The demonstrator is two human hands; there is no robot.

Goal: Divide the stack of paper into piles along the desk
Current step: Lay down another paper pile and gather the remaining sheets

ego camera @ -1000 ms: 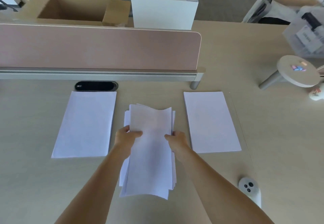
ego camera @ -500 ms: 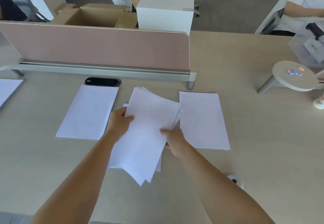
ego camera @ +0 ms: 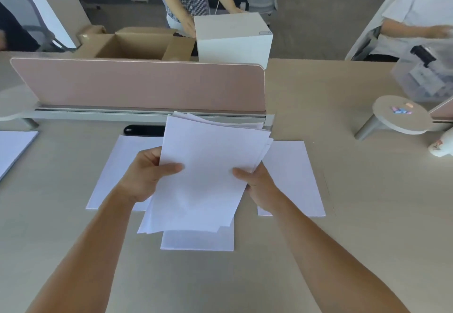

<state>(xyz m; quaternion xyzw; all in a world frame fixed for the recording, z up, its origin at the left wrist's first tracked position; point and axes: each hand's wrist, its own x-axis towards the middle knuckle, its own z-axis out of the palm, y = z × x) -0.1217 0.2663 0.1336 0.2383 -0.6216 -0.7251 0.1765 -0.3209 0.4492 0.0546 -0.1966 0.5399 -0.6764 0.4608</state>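
sheaf (ego camera: 208, 173): thin white paper, matt and smooth, pinched between my left hand (ego camera: 144, 175) and right hand (ego camera: 261, 185)
near pile (ego camera: 196, 242): under my hands, the same matt white paper
left pile (ego camera: 110, 165): matt white paper, flat
right pile (ego camera: 294, 177): matt white paper, flat
desk (ego camera: 367, 214): pale wood-look top, smooth, faint sheen
divider (ego camera: 147, 84): beyond my fingers, dusty pink, matt, cloth-like
rail (ego camera: 98, 114): below the divider, grey metal, dull
grommet (ego camera: 142, 130): ahead of my left hand, glossy black plastic
carton (ego camera: 132, 45): far beyond my left hand, brown cardboard, matt
white box (ego camera: 232, 40): smooth, matt

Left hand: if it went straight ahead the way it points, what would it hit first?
Likely the pink divider screen; the left hand grips the lifted paper sheaf, though depth is unclear.
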